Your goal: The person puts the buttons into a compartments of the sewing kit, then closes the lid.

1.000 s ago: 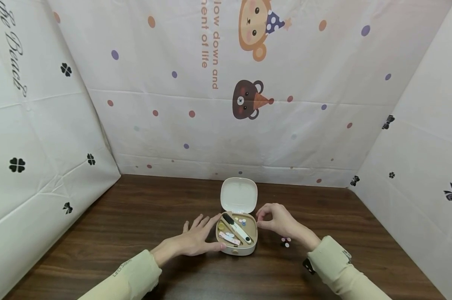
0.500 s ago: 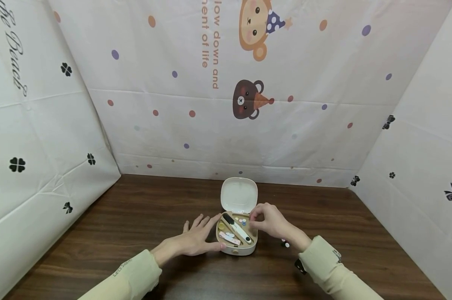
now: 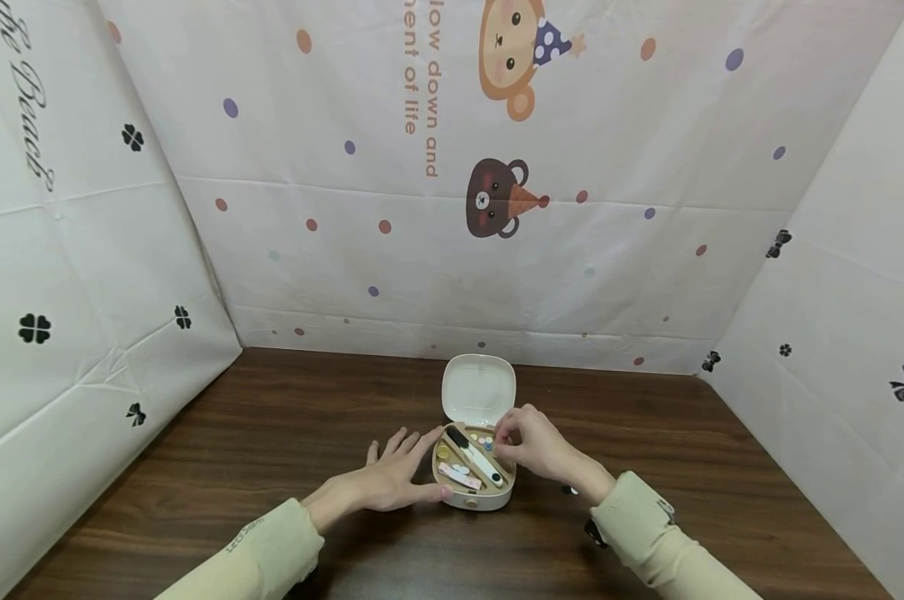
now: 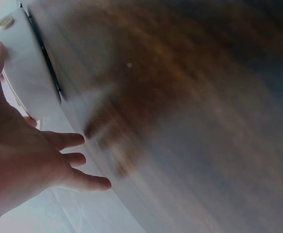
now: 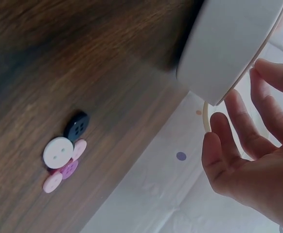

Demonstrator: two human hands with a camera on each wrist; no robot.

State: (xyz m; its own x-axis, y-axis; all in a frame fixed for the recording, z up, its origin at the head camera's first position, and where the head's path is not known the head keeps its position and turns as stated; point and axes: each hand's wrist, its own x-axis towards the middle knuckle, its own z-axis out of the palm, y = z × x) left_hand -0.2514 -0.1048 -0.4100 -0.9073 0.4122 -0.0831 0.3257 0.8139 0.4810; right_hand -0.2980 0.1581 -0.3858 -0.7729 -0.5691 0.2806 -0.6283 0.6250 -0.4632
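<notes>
A small white box (image 3: pixel 489 503) stands on the table, its lid (image 3: pixel 478 385) raised at the back. Across its tan insert lies a long white tool (image 3: pixel 483 467) with a black end, beside a pink-and-white strip (image 3: pixel 459 476). Several small buttons (image 3: pixel 488 447) lie in the right compartment. My left hand (image 3: pixel 387 485) is spread against the box's left side, thumb at the front. Over the right compartment is my right hand (image 3: pixel 541 443), thumb and index finger brought together. In the right wrist view the box wall (image 5: pixel 224 48) hides their tips; I cannot tell what they pinch.
Several loose buttons (image 5: pixel 59 153), white, black, pink and purple, lie on the dark wooden table (image 3: pixel 332 400) to the right of the box, mostly behind the right forearm in the head view. Printed white cloth (image 3: pixel 347 267) walls in the back and both sides.
My right hand has moved left from beside the box to over its right compartment, and its forearm now covers more of the loose buttons. The left hand and box have stayed put.
</notes>
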